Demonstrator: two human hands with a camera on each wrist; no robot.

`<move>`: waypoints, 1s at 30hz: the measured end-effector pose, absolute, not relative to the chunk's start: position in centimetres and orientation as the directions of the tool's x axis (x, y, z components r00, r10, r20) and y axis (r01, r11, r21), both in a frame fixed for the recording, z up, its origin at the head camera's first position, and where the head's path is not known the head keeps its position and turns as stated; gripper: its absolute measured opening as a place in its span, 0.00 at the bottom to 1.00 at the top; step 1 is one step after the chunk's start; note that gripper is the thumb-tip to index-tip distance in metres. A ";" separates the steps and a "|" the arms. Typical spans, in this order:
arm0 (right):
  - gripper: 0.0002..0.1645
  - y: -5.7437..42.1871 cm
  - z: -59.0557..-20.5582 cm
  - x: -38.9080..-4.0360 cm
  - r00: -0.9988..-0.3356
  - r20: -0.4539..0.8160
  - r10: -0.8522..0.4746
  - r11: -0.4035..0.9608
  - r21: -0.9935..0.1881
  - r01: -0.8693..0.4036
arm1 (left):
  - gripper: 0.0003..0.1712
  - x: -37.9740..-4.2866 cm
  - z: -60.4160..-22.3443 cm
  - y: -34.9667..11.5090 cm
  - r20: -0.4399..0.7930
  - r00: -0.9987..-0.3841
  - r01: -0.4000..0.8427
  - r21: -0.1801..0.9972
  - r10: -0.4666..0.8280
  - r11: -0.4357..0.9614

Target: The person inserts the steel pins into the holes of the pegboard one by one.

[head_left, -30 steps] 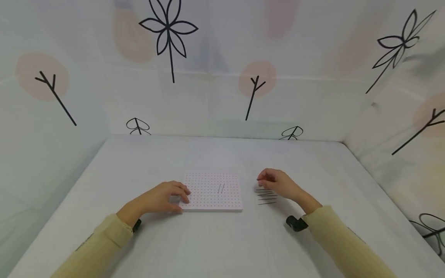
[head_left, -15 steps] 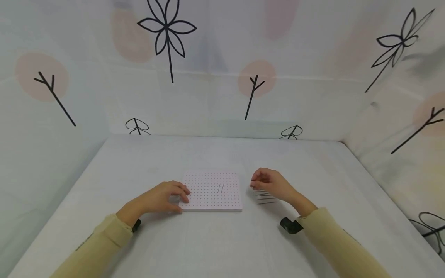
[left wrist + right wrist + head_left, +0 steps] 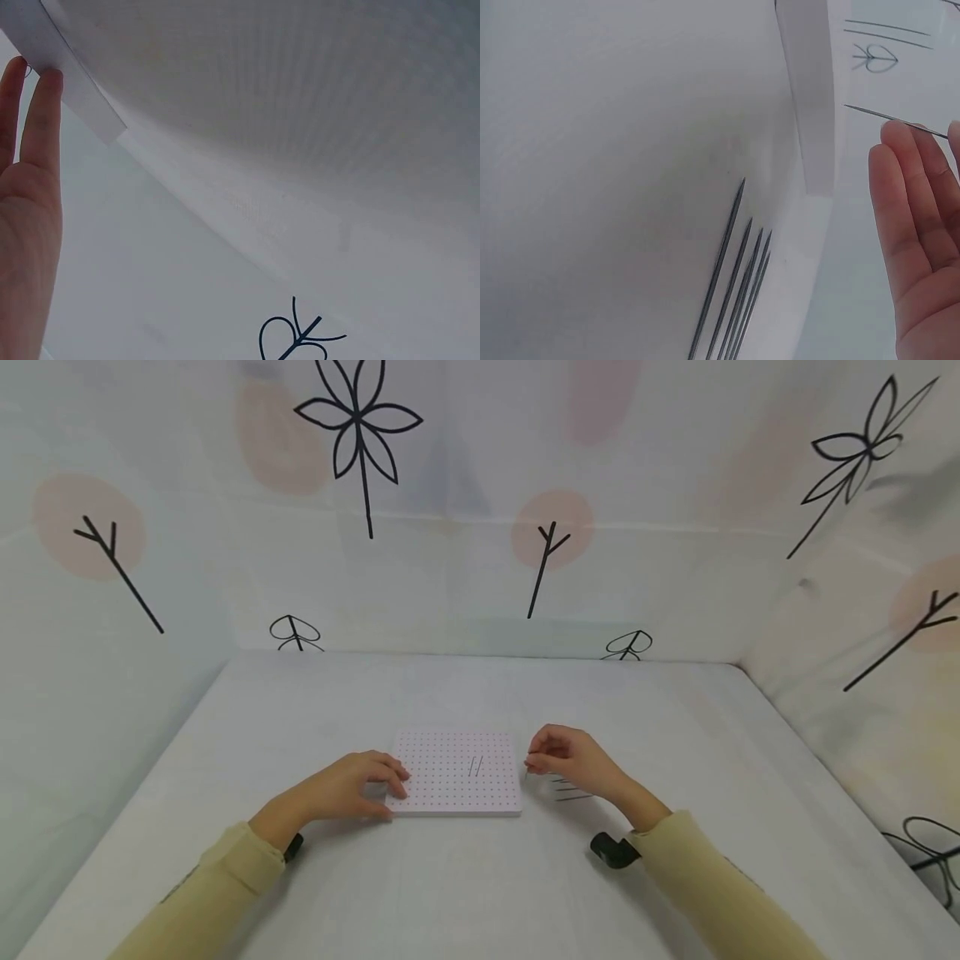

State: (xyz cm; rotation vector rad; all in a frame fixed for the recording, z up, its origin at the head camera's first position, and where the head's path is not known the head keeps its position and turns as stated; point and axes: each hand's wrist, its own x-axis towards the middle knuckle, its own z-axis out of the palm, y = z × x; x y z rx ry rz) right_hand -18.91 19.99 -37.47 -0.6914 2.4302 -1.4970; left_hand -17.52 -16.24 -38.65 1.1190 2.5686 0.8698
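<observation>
My left hand [image 3: 356, 787] rests at the left edge of a white pegboard [image 3: 450, 790] covered in rows of small holes. Its fairly straight fingers [image 3: 43, 120] touch the board's side in the left wrist view. Two thin needles [image 3: 471, 767] stand up from the board, right of its middle. Just off the board's right edge, my right hand [image 3: 570, 762] pinches a slim pointed metal needle [image 3: 874, 114] between thumb and fingers, tip jutting past the fingertips. Several grey needles [image 3: 718, 270] lie side by side on the table beneath that hand, partly hidden by it in the head view.
A white cloth covers the table [image 3: 450, 885]. Pale fabric walls [image 3: 450, 577] with black plant drawings enclose its back and sides. A black wrist camera [image 3: 615, 850] hangs below the right forearm.
My right hand has moved left from over the loose needles toward the board's right edge, carrying a needle that now shows below its fingertips. The left hand and board have stayed put.
</observation>
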 end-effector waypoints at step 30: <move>0.04 16.0 -37.8 -18.4 -0.843 0.105 -0.528 0.311 -0.899 -0.308 | 0.13 -17.7 -38.9 -16.3 0.055 -0.690 0.603 0.595 0.722 0.531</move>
